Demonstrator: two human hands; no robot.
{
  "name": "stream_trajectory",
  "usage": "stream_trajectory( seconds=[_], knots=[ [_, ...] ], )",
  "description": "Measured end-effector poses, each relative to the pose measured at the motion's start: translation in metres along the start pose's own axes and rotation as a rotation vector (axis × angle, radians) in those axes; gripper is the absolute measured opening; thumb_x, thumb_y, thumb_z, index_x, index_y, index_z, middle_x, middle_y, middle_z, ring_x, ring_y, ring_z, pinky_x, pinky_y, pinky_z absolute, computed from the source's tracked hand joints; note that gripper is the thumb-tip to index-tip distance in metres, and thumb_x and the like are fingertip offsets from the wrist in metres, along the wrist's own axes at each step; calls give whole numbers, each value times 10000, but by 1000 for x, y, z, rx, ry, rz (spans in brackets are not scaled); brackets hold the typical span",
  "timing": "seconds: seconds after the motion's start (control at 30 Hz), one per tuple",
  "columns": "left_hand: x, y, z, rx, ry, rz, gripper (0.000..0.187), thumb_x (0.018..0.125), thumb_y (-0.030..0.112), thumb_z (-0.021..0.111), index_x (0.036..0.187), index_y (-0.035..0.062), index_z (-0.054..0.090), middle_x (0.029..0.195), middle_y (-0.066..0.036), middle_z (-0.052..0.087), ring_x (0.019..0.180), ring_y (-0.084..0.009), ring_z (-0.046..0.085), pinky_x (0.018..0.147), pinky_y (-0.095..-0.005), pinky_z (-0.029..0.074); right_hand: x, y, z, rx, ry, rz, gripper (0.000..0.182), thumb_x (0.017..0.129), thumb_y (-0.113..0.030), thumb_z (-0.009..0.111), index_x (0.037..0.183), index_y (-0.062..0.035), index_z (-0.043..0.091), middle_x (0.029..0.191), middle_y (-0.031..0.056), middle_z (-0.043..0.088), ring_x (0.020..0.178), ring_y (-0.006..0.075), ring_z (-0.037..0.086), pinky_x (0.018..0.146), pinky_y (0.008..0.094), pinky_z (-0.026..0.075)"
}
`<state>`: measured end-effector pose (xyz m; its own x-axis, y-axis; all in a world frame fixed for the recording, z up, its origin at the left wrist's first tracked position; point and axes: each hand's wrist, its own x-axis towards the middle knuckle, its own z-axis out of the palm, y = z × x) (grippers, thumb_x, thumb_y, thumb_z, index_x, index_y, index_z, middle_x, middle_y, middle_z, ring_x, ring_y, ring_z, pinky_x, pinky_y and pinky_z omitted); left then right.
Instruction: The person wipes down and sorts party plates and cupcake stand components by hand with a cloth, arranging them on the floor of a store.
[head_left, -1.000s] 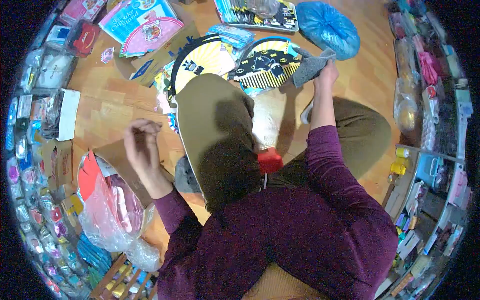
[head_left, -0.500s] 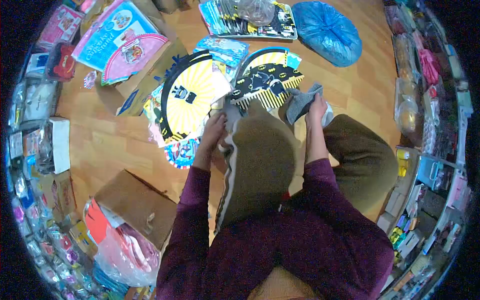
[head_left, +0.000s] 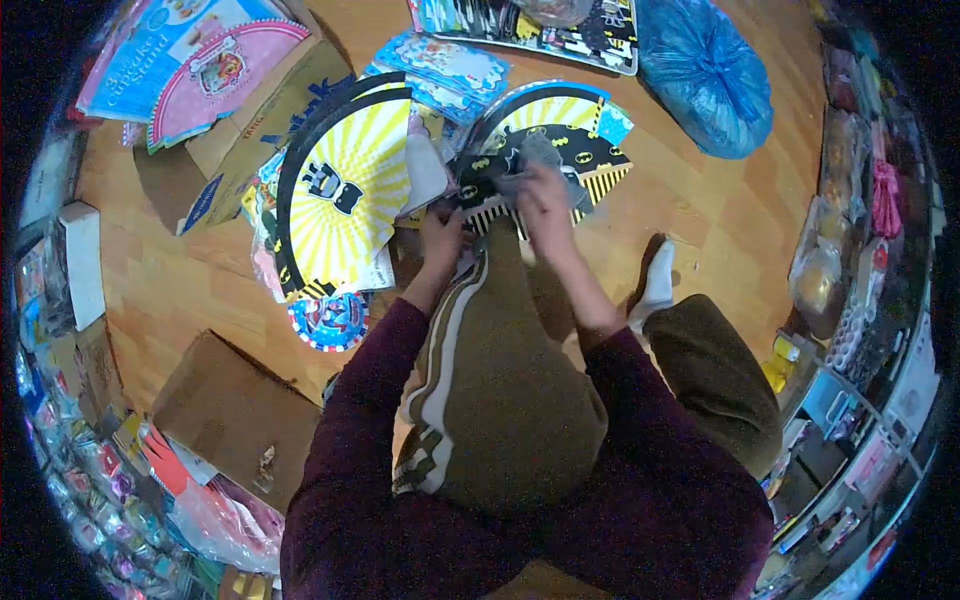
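Observation:
My right hand (head_left: pixel 547 212), slightly blurred, is closed on a grey cloth (head_left: pixel 542 153) above a black-and-yellow fan-shaped Batman cardboard piece (head_left: pixel 583 150). My left hand (head_left: pixel 443 243) is beside my knee with its fingers curled; what they grip is hidden. Close to it, on the left, leans a yellow-and-white rayed cardboard fan (head_left: pixel 345 185) with a black border and a cartoon figure. Under that fan lies a round blue-and-red printed piece (head_left: pixel 328 320).
A blue plastic bag (head_left: pixel 708 75) and a tray of packets (head_left: pixel 620 62) lie at the back. An open carton (head_left: pixel 310 95) with pink-and-blue cupcake stand packs is at left; another box (head_left: pixel 230 415) stands nearer. Packed shelves (head_left: pixel 850 250) line the right.
My right hand has moved left and forward with the grey cloth, from beside my leg to over the Batman piece. My view has shifted; a white-socked foot now shows at right.

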<state>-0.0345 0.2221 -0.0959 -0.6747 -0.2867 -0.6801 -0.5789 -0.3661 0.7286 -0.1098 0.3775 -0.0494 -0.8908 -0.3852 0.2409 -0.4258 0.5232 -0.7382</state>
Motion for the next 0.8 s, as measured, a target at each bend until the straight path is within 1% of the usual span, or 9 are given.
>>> stream_trajectory(
  seconds=[0.07,0.1,0.2,0.3,0.37,0.47,0.7,0.77,0.8],
  knots=[
    [18,-23,-5,616,109,394,243,725,196,564,758,-44,545,641,-182,561,658,-268,584,569,-375,440,-19,12,28,-91,-127,-113,268,752,-73,523,1010,-1,516,1184,171,412,1002,332,431,861,382,347],
    [13,-16,-2,633,114,386,278,682,222,593,717,-52,567,701,-209,574,670,-316,579,596,-401,425,-23,13,38,-87,-124,-111,268,752,-73,523,1010,-1,516,1184,171,412,1002,332,431,861,382,347],
    [17,-15,-1,702,26,297,261,673,216,599,742,-36,591,714,-208,584,683,-321,582,592,-387,429,-28,9,49,131,-173,101,315,741,-71,536,1049,-18,502,1196,169,409,1080,323,388,901,390,314],
    [18,-3,-2,737,-40,121,232,665,202,602,759,-10,600,712,-198,586,701,-327,583,603,-384,434,-31,9,51,-92,-147,160,401,737,-103,520,1128,-37,455,1235,169,371,1160,315,319,932,439,272],
    [28,-21,-3,781,-88,213,209,666,186,596,759,-2,600,709,-188,588,680,-311,582,594,-375,431,-40,28,67,-541,-273,23,503,739,-142,493,1216,-53,360,1290,152,305,1209,302,260,936,496,241],
    [28,-23,-3,799,-133,327,176,671,156,584,760,6,593,698,-171,585,635,-287,566,578,-355,422,-37,46,58,-486,-430,-120,555,743,-152,464,1262,-63,286,1335,131,233,1220,289,248,928,542,215],
    [35,-52,-8,510,-144,268,173,696,150,561,752,-14,561,659,-174,544,582,-230,530,563,-338,404,31,105,-7,-551,-308,0,551,734,-89,502,1251,-61,310,1343,143,216,1237,287,219,977,468,197],
    [28,-36,-1,641,-70,294,172,691,149,565,746,-15,559,656,-163,549,580,-211,526,559,-333,404,45,135,-19,-484,-128,13,458,746,-50,468,1198,-36,389,1284,160,326,1180,319,316,958,421,258],
    [26,-27,1,779,10,311,172,687,147,569,740,-16,556,653,-152,555,578,-191,521,556,-329,403,48,157,-25,-364,-48,183,410,755,-32,444,1165,-23,422,1221,174,393,1118,331,381,927,394,301]
  ],
)
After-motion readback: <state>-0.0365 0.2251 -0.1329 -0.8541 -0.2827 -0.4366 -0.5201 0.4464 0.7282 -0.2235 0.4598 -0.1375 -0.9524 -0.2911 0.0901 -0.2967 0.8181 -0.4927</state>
